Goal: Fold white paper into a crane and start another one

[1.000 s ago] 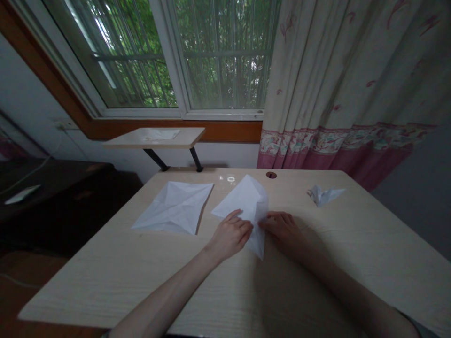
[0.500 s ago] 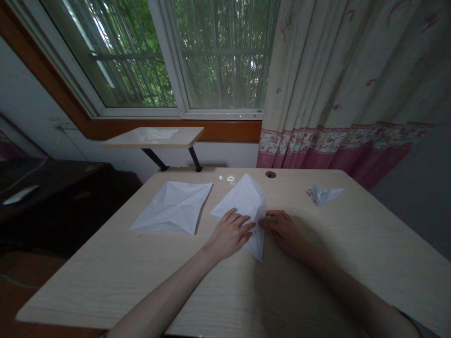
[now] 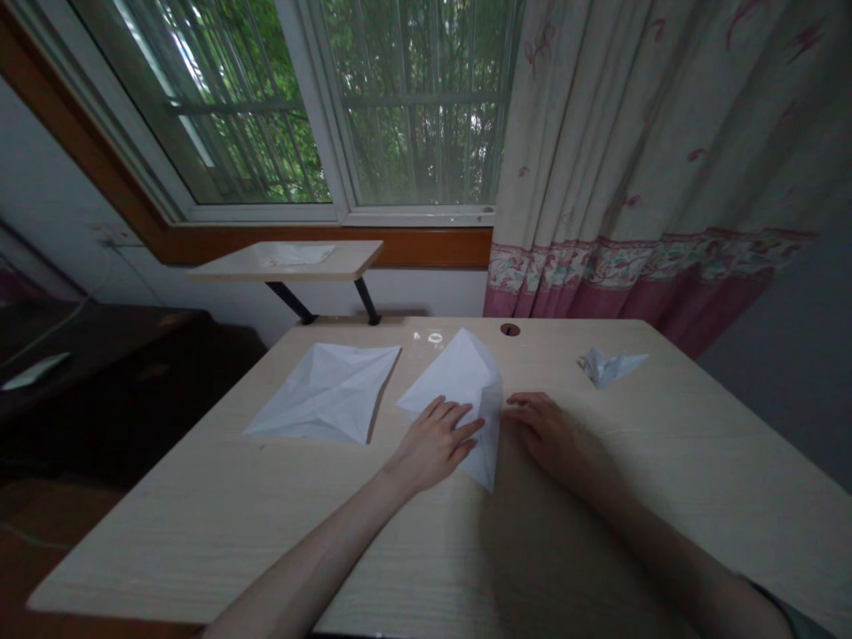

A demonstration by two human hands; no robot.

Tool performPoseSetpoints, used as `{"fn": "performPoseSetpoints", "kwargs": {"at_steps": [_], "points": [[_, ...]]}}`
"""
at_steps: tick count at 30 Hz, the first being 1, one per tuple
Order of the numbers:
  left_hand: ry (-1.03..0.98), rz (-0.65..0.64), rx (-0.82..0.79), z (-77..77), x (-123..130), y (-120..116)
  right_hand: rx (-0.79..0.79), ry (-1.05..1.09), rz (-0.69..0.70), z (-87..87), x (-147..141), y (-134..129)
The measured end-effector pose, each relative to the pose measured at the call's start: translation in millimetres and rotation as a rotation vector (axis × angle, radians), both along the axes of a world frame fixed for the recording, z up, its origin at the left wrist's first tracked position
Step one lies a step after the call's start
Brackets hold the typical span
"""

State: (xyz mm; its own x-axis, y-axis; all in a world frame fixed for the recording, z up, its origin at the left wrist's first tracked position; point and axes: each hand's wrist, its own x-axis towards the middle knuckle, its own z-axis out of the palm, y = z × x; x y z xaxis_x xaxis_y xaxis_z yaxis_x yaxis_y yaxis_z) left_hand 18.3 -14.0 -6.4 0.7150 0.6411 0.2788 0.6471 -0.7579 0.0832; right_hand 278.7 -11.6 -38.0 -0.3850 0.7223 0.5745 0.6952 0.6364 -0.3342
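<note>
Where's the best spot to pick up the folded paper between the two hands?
Probably pinch the folded white paper at its narrow lower tip, coming from the near side. That point aims toward the person and lies clear of the left hand and right hand, while the paper lies flat on the wooden desk.

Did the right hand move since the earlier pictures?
Yes, the right hand slid rightward, away from the folded paper. Its fingertips now sit almost straight below the round hole in the desk.

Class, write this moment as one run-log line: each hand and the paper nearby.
left hand: on folded white paper | right hand: beside its edge | nearby: creased white sheet, crumpled paper piece
</note>
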Motion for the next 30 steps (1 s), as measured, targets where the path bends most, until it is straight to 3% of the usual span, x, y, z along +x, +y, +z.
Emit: {"fn": "performPoseSetpoints", "kwargs": {"at_steps": [10, 14, 22, 30], "points": [[-0.058, -0.026, -0.049, -2.4, -1, 1, -0.061, -0.002, -0.035, 12.7, -6, -6], [-0.063, -0.062, -0.081, -0.7, -2, 1, -0.091, 0.022, -0.114, 12.6, -8, -7], [-0.095, -0.100, -0.114, 4.2, -3, 0, 0.036, -0.276, -0.174, 11.0, -9, -8], [-0.106, -0.077, -0.145, 3.4, -3, 0, 0.042, -0.301, -0.168, 12.0, -8, -8]]}}
